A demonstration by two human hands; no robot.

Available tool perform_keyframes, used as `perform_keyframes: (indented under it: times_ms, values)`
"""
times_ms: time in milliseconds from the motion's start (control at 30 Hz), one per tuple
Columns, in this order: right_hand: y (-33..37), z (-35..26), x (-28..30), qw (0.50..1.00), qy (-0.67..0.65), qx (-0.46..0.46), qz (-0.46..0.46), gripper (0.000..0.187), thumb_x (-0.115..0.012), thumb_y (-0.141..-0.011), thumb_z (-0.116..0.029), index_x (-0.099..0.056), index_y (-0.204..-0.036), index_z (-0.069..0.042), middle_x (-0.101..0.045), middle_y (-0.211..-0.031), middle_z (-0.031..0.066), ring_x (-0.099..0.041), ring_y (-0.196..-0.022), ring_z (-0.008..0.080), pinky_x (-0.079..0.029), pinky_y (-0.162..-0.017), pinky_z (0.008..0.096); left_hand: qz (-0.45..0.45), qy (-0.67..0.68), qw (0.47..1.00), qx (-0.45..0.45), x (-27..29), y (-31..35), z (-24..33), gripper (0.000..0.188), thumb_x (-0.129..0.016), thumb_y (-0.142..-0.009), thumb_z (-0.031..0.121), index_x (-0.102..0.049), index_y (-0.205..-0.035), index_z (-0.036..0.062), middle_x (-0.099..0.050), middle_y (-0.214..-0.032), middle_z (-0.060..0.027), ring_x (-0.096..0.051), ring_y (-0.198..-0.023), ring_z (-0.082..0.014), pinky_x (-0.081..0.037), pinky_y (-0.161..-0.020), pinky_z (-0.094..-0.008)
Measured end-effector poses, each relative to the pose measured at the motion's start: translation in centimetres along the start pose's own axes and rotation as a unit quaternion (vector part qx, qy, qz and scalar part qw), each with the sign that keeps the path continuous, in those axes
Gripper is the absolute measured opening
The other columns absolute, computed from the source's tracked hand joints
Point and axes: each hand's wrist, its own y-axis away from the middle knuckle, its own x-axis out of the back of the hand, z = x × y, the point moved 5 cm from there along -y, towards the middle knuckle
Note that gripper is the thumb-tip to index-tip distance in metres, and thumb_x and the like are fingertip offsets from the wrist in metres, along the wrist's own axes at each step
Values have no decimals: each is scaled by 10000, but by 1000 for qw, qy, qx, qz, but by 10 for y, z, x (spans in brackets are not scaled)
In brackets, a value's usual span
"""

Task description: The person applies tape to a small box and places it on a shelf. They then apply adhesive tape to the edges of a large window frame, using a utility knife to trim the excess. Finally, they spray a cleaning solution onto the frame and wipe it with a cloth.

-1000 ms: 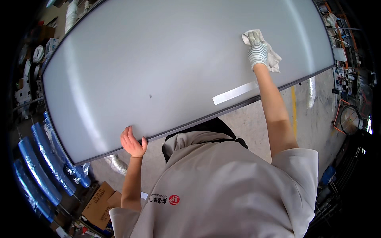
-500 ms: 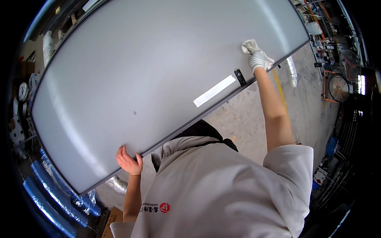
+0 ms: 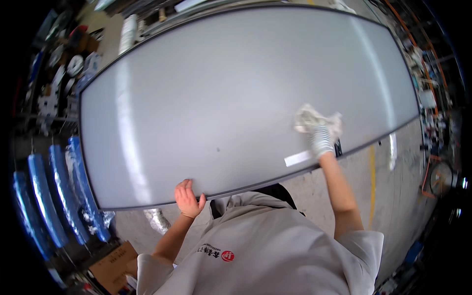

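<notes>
A large grey door-like panel (image 3: 236,83) with a thin dark frame lies in front of me. My left hand (image 3: 189,198), bare, rests on its near edge, fingers stretched flat on the surface and thumb by the rim. In a striped white glove, my right hand (image 3: 321,140) presses a crumpled whitish cloth (image 3: 308,118) onto the panel, right of the middle; both are slightly blurred. The right hand partly hides a black fitting (image 3: 338,148) and the end of a white strip (image 3: 297,159) near that edge. A small dark mark (image 3: 218,149) shows on the surface.
Several rolls in blue wrapping (image 3: 45,199) stand at the left, beside the panel. A cardboard box (image 3: 114,268) is at the lower left. Shelving with clutter lines the right side, near a round wheel-like object (image 3: 441,178). A yellow line (image 3: 372,182) crosses the concrete floor.
The view has turned, so the panel lies more level. My right hand has slid the cloth leftward along the panel, past the black fitting. The left hand stays at the near edge.
</notes>
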Motion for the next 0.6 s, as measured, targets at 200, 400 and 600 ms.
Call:
perform_keyframes:
  times_ms: [200, 400, 600]
  values:
    - [-75, 6, 130, 907, -5, -134, 400, 329, -567, -909, -261, -611, -1141, -32, -631, -1095, 44, -587, -971, 131, -480, -805, 264, 28, 0, 1000, 14, 8, 5, -1, 623, -604, -704, 363, -490, -1164, -42, -505, -1150, -172, -481, -1036, -342, -368, -941, -471]
    - [-50, 22, -190, 973, 67, 70, -211, 451, -505, -927, -183, -412, -1355, -75, -558, -1259, 77, -583, -1054, 182, -497, -826, 278, 38, -1, 999, 27, 19, 9, -3, 614, -598, -716, 392, -505, -1166, -16, -527, -1139, -145, -512, -1029, -295, -376, -957, -440]
    - [16, -36, -177, 777, 452, 233, -371, 432, -501, -899, -140, -446, -1325, -92, -523, -1299, 71, -564, -1087, 203, -490, -842, 300, 66, 8, 997, 31, 12, 17, -7, 595, -569, -743, 416, -518, -1162, -5, -537, -1139, -134, -523, -1047, -268, -385, -957, -420]
